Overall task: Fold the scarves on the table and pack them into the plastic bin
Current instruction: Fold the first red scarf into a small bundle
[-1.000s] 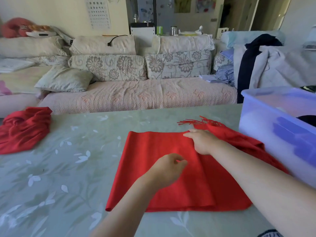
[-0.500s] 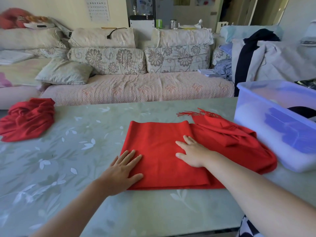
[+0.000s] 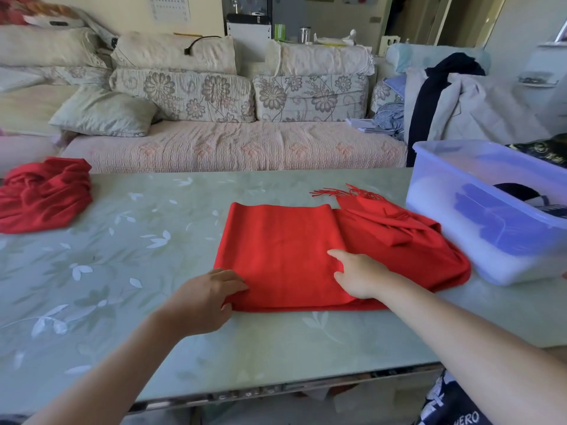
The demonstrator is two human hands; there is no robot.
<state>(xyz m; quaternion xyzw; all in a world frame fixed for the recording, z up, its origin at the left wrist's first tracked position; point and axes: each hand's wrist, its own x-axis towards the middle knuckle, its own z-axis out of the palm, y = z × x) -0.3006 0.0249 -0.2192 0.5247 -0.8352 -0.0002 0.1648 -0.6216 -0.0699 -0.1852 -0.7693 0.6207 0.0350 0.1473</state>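
**Table With 2 Red Scarves, 1 Bin, 2 Hands at Work**

Item 1. Folded red scarf (image 3: pixel 285 256): lay flat on the table (image 3: pixel 122 271), just right of centre and close to the near edge. Its left part was folded into a neat rectangle of several layers. Its right part was looser and rumpled, and reached the foot of the bin. A fringe (image 3: pixel 331 191) trailed from the far right corner.

Item 2. Left hand (image 3: pixel 202 302): at the near left corner of that scarf, with the fingers bent over the top layer and the thumb against the edge below, pinching the corner.

Item 3. Right hand (image 3: pixel 362 277): set apart from the left, resting on the scarf where the top layer ended. Its forefinger and thumb were stretched out leftward on the cloth, with no grip to be seen. Its other fingers could not be made out.

Item 4. Plastic bin (image 3: pixel 491 216): translucent and bluish, with no lid on. It stood at the right end of the table, touching or just beside the loose end of the scarf. A dark garment (image 3: pixel 515 191) showed inside.

Item 5. Crumpled red scarf (image 3: pixel 43 197): unfolded and heaped at the far left of the table, well apart from the hands.

Item 6. Sofa (image 3: pixel 239 145): behind the table, with flowered cushions, 1 pale pillow (image 3: pixel 104 113) and a heap of clothes (image 3: pixel 460 99) at its right end.
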